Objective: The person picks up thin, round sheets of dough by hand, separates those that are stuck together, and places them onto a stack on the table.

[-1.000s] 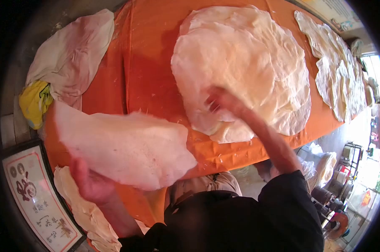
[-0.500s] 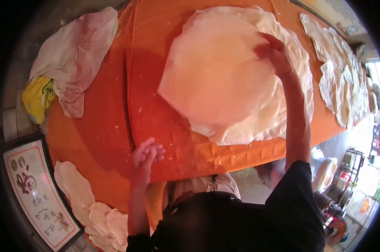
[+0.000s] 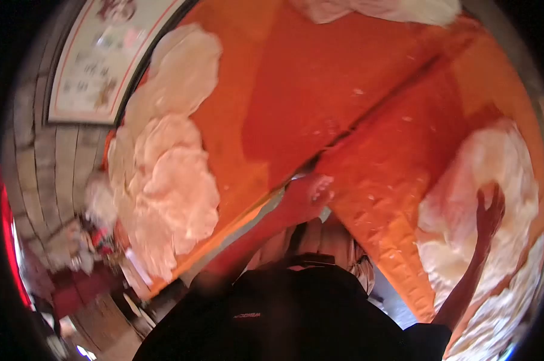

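Observation:
At the right of the head view, my right hand (image 3: 491,210) lies on a pile of thin, pale dough sheets (image 3: 506,156). Its fingers are spread apart over the top sheet. My left hand (image 3: 313,191) is near the table edge in front of my body, by a dark seam in the orange cloth (image 3: 302,102). Motion smears its fingers, and no object shows in it. Another group of overlapping round dough sheets (image 3: 175,186) covers the left side of the cloth.
A framed sign (image 3: 97,66) with writing stands at the upper left beside brick paving. Crumpled pale cloth (image 3: 392,7) lies at the far edge. More wrinkled dough sheets (image 3: 506,319) are at the lower right. Boxes and clutter (image 3: 97,313) sit on the floor at lower left.
My view has swung left, bringing the left-hand dough sheets and sign closer. The large sheet that was blurred under my right hand now lies on the pile, that hand spread on it.

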A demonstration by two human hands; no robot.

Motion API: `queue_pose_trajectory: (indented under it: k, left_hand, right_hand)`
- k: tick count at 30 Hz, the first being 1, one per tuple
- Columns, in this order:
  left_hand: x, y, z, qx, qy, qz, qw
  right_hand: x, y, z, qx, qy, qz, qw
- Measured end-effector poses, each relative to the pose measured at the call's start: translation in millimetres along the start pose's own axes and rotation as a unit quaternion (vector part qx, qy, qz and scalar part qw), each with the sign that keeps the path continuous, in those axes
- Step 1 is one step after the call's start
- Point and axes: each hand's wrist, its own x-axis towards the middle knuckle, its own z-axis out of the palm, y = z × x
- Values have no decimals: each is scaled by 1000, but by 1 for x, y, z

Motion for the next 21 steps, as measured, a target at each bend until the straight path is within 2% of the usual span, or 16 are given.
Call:
queue_pose_trajectory:
  k: [1, 3, 4, 5, 7, 8, 9, 11, 12, 13, 15, 16, 18, 21]
  left_hand:
    - [-9, -7, -4, 22, 14, 10, 1000]
    - [-30, -27, -28, 36, 42, 0, 998]
    - [-48, -38, -38, 27, 52, -21, 998]
    - [-64, -49, -51, 14, 61, -40, 997]
    - [-96, -75, -73, 57, 80, -70, 993]
    - [-115, -85, -85, 76, 89, -86, 989]
    - [-131, -91, -99, 35, 112, -114, 987]
    - [-165, -101, -127, -45, 153, -167, 973]
    - [-186, -116, -139, -56, 192, -183, 962]
    - [-208, -128, -150, -67, 228, -201, 950]
    - [-248, -153, -163, -75, 303, -250, 916]
    - [-270, -168, -167, -118, 350, -263, 891]
    - [-311, -194, -171, -254, 389, -316, 828]
    - [-349, -206, -164, -469, 382, -338, 721]
  right_hand:
    - [1, -9, 14, 32, -34, -22, 999]
    - [9, 18, 62, -92, -64, -24, 993]
    - [22, -52, 12, -67, 24, -63, 996]
    - [26, -115, -11, 57, -27, -81, 995]
    - [26, -224, -46, 266, -123, -116, 949]
    - [16, -288, -62, 346, -187, -156, 906]
    - [2, -353, -78, 409, -264, -200, 850]
    - [-30, -476, -96, 483, -420, -290, 712]
    - [-54, -531, -95, 503, -479, -305, 652]
    - [-82, -579, -90, 518, -522, -291, 612]
    - [-147, -652, -67, 589, -530, -134, 595]
    - [-152, -670, -80, 569, -563, -96, 591]
    - [-156, -696, -107, 523, -625, -18, 579]
    - [-160, -700, -125, 476, -696, -28, 537]
